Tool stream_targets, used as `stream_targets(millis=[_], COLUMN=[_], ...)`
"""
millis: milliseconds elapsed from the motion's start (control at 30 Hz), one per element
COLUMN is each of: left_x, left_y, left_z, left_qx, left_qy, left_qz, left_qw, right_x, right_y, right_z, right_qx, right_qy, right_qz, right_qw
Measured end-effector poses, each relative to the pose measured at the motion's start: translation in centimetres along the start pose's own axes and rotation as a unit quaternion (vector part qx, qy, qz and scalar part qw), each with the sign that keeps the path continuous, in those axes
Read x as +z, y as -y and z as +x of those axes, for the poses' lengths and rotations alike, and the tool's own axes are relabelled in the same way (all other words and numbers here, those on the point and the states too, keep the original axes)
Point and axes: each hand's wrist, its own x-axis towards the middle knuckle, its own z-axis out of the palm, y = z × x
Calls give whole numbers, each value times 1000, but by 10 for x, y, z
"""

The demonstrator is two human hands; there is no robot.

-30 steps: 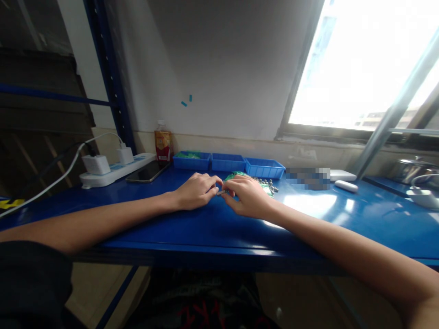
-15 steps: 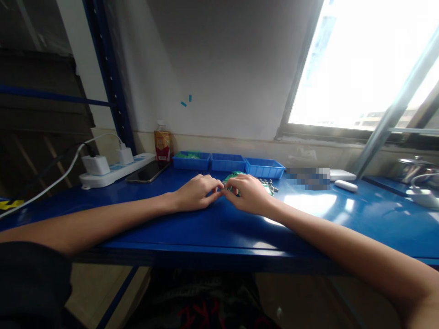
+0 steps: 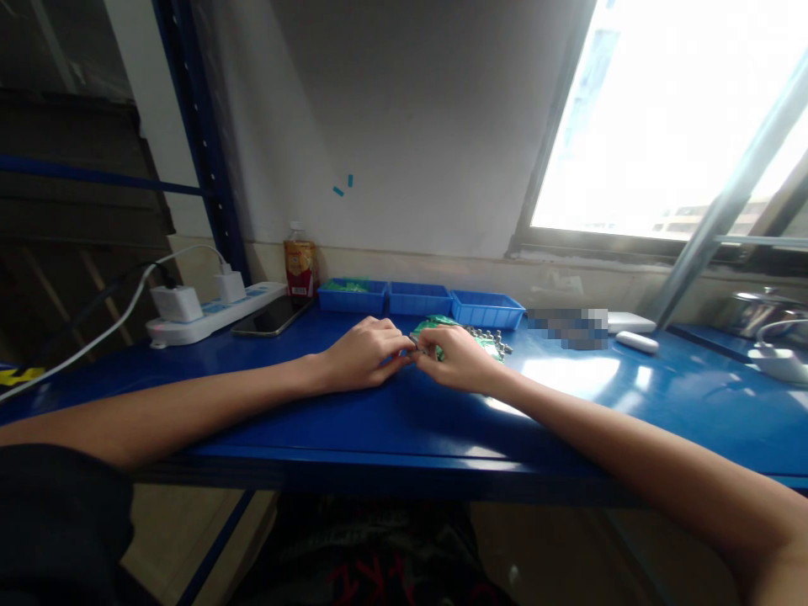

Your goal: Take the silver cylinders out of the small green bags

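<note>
My left hand (image 3: 369,353) and my right hand (image 3: 455,357) meet over the middle of the blue table. The fingertips of both pinch one small metal-coloured part (image 3: 413,343), too little of which shows to name its kind. Just behind and right of my right hand lies a green plastic bag (image 3: 435,321), partly hidden by the fingers. Several small metal fittings (image 3: 496,340) are heaped beside it. Three blue bins stand beyond: the left bin (image 3: 352,301) with green pieces in it, the middle bin (image 3: 420,299) and the right bin (image 3: 487,310).
To the left are a phone (image 3: 273,318), a white power strip (image 3: 211,316) with chargers plugged in, and a drink bottle (image 3: 300,263). A small white case (image 3: 636,342) lies right of the bins. A metal pot (image 3: 761,313) stands at far right.
Both hands stay together in the same place. The fingers of my right hand have shifted slightly around the small part, and a bit more of the green bag and fittings shows.
</note>
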Motion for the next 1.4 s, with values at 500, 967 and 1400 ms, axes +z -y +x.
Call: stream_targets(millis=[500, 967, 1400], left_x=[0, 1, -1], left_y=[-4, -1, 1], left_z=[0, 1, 1], left_qx=[0, -40, -12], left_qy=[-42, 5, 16], left_qz=[74, 39, -11], left_qw=[996, 998, 1000], right_x=[-1, 2, 4], right_y=[1, -11, -11], right_z=[-1, -1, -1], right_qx=[20, -60, -93], right_qy=[-18, -26, -34], right_qz=[-25, -67, -82], right_qw=[999, 996, 992])
